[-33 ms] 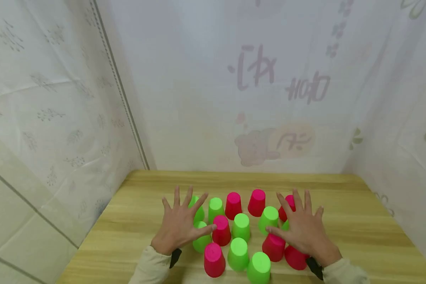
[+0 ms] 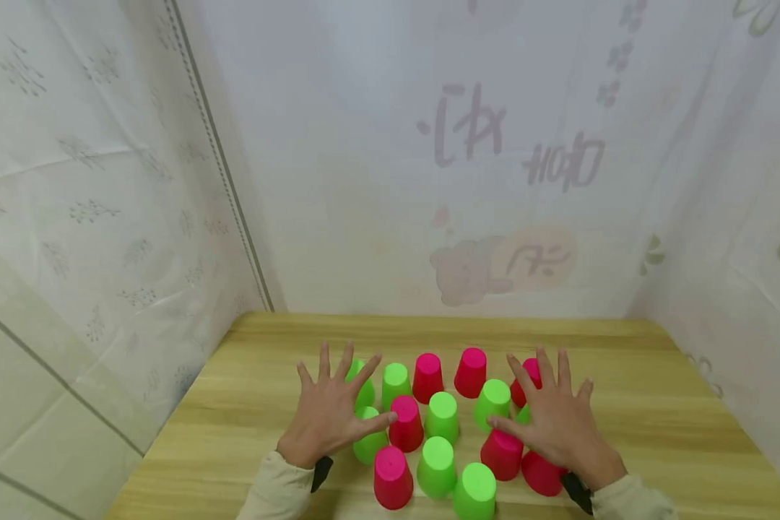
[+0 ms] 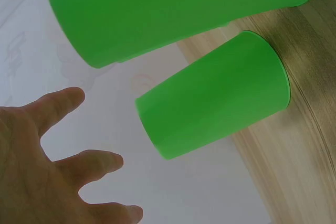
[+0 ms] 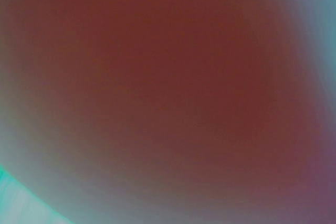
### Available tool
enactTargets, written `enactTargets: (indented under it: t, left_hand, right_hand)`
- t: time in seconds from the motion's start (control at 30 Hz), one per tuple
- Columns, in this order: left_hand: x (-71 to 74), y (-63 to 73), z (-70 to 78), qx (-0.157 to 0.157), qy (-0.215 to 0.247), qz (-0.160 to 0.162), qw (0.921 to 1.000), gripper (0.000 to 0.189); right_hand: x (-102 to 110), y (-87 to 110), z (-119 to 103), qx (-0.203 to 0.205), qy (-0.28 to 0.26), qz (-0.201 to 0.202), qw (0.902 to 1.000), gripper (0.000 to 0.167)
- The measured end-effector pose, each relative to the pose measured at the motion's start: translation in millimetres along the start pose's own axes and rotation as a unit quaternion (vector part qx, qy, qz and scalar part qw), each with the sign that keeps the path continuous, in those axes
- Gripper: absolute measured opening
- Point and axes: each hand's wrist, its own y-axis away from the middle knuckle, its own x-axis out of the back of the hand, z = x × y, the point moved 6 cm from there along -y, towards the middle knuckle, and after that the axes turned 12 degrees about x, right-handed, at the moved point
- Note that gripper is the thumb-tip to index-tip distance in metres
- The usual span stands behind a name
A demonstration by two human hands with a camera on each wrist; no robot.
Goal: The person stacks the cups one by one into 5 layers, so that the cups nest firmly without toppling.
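Observation:
Upside-down plastic cups, several pink and several green, stand on the wooden table. My left hand [image 2: 328,419] is spread above the cups on the left, partly covering a green cup [image 2: 365,386] and another green cup [image 2: 370,444]. Its thumb overlaps a pink cup [image 2: 406,430] in the head view. In the left wrist view its fingers [image 3: 92,162] are apart from two green cups, the nearer [image 3: 173,14] and the farther [image 3: 215,95]. My right hand [image 2: 559,419] spreads over the right-hand cups, partly hiding pink cups [image 2: 502,456]. The right wrist view is a reddish blur.
The wooden table [image 2: 234,426] reaches back to a pale printed curtain [image 2: 364,217], with more curtain at both sides. At the front stand a pink cup [image 2: 393,477] and a green cup [image 2: 474,492]. Two pink cups are at the back, one [image 2: 471,372] right of the other [image 2: 427,379].

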Motion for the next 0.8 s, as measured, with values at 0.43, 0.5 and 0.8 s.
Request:
enactTargets:
  t: [0.43, 0.5, 0.8]
  left_hand:
    - [-0.7, 0.0, -3.8, 0.014, 0.016, -0.020, 0.9996, 0.086]
    - [-0.1, 0.5, -4.2, 0.014, 0.024, -0.025, 0.9993, 0.086]
    - [-0.6, 5.1, -10.3, 0.019, 0.102, -0.053, 0.9931, 0.082]
  right_hand:
    - [10, -1.1, 5, 0.010, 0.002, 0.018, 0.9998, 0.097]
    - [12, -1.4, 6, 0.009, -0.004, 0.018, 0.9998, 0.096]
    - [16, -2.5, 13, 0.020, -0.035, 0.033, 0.9986, 0.091]
